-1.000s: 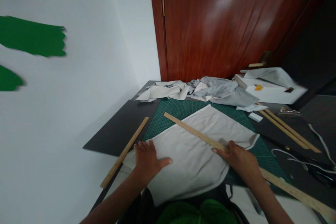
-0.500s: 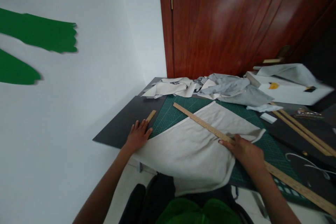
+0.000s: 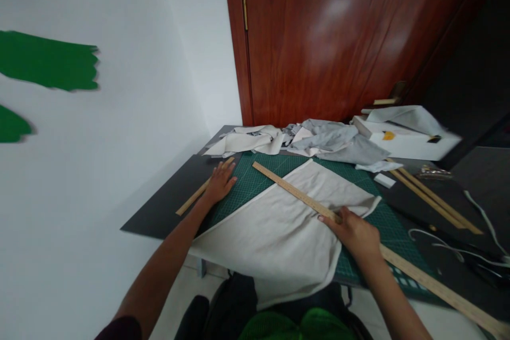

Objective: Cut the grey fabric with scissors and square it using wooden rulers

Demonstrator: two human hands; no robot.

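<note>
A cream piece of cloth with stitched or folded edges is spread over the green cutting mat, and its near part hangs past the table edge. Across it runs a long wooden ruler, reaching to the lower right. My right hand is closed around this ruler, thumb along its near edge. Farther left, my left hand lies flat with fingers stretched out, over a short wooden ruler beside the mat's left edge; part of that ruler is hidden beneath it.
Crumpled cream scraps and grey cloth lie along the back. At the right are a white box, a small white block, wooden strips and a white cord. A wall borders the left, a door the back.
My left hand has moved from the cloth's left edge up and forward along the short ruler, uncovering its near end. My right hand keeps hold of the long ruler. The view has shifted slightly right.
</note>
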